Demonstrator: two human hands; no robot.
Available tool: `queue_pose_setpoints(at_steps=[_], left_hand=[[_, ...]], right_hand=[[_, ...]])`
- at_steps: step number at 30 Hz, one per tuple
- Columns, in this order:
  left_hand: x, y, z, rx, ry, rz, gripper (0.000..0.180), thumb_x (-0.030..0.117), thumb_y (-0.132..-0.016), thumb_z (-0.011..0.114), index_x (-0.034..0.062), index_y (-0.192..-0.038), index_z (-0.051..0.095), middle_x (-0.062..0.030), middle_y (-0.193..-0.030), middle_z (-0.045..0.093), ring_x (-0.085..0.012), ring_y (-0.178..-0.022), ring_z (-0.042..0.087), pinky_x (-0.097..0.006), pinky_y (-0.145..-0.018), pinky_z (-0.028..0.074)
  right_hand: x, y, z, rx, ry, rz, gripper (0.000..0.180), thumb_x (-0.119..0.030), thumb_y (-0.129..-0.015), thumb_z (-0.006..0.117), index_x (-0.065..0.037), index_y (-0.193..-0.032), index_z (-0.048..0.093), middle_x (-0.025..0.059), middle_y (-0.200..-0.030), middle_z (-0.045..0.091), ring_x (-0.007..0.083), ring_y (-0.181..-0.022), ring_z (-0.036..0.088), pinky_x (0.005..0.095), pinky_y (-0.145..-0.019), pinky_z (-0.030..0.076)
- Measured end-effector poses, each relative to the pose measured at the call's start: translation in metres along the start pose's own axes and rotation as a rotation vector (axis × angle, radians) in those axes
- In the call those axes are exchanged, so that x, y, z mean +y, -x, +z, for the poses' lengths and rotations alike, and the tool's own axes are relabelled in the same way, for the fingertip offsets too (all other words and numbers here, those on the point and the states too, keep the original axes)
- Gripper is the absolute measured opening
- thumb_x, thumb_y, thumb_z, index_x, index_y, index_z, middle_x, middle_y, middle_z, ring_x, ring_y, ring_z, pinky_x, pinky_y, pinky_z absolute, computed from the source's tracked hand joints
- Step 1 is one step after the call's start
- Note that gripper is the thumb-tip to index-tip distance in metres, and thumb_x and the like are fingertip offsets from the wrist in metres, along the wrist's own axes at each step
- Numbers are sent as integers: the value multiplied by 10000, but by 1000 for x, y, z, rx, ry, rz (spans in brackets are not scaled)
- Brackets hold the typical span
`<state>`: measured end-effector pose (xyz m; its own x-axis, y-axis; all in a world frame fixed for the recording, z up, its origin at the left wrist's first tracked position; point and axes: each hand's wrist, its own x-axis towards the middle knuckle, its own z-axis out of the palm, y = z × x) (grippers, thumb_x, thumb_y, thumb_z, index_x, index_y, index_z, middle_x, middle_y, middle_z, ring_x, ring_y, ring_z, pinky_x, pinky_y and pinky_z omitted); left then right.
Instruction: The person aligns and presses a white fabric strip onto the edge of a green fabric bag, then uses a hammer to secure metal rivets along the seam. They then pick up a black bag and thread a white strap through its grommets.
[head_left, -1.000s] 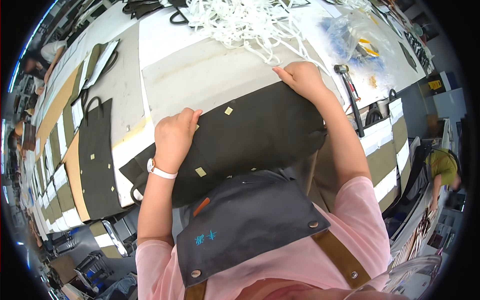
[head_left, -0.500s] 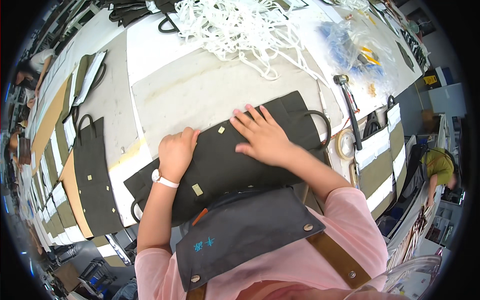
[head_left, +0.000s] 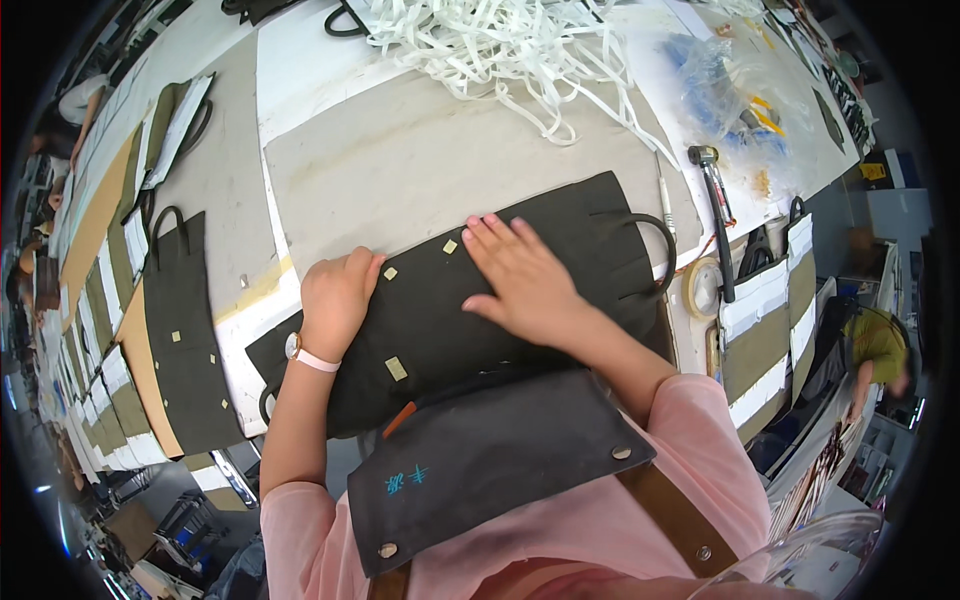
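In front of me lies a dark olive fabric bag panel (head_left: 440, 320) with a looped handle at each end and several small pale yellow adhesive patches (head_left: 396, 369). My left hand (head_left: 338, 298), a watch on its wrist, has its fingers curled over the panel's far edge, left of the middle; its fingertips are partly hidden. Flat on the cloth rests my right hand (head_left: 522, 278), fingers stretched out and thumb apart, beside the patch near the far edge. The panel's near edge disappears beneath my dark apron (head_left: 500, 470).
White strips (head_left: 500, 60) lie tangled at the far side. To the right are a hammer (head_left: 714, 215), a tape roll (head_left: 702, 285) and plastic bags (head_left: 735, 100). Another dark panel (head_left: 180, 350) lies left. A co-worker (head_left: 875, 345) bends at the far right.
My left hand has shifted slightly left, uncovering another pale patch beside it. My right hand stays flat, its fingers closer together. The whole view has shifted a little.
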<state>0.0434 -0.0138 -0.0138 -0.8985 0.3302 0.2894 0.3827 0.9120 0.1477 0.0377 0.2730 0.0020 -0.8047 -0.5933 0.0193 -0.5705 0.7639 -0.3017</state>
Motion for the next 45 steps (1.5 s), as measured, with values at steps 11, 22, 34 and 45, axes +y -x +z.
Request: queue_pose_setpoints(at_steps=[11,22,34,45], left_hand=[[-80,94,-55,-89,-234,-329,398,315,-993,628,71,-690,545,-136,-636,595,-344,-578,595,-438,-553,471],[-93,133,-94,-24,1068,-1026,206,210,-1016,638,26,-1090,691,17,-905,683,-79,-826,598,-233,-772,472],[-45,128,-140,66,1089,-912,225,-21,-880,733,7,-1096,677,-5,-947,689,-69,-859,625,-229,-779,525],[-33,123,-265,402,712,-647,188,-43,-857,738,4,-1035,703,5,-962,674,-68,-888,609,-208,-812,485]], right_hand=[[82,23,6,182,359,301,718,-492,-970,579,-40,-1510,440,134,-1567,453,353,-1462,387,575,-1188,235],[111,32,-3,190,162,249,636,-353,-976,628,-91,-1526,446,146,-1564,453,354,-1464,383,480,-1184,277],[112,-5,-62,-108,-117,199,532,-123,-713,851,-86,-1188,616,76,-1062,580,302,-1120,516,421,-987,414],[75,6,-166,234,-307,-52,149,4,-792,767,-14,-887,654,38,-881,582,181,-867,565,307,-823,446]])
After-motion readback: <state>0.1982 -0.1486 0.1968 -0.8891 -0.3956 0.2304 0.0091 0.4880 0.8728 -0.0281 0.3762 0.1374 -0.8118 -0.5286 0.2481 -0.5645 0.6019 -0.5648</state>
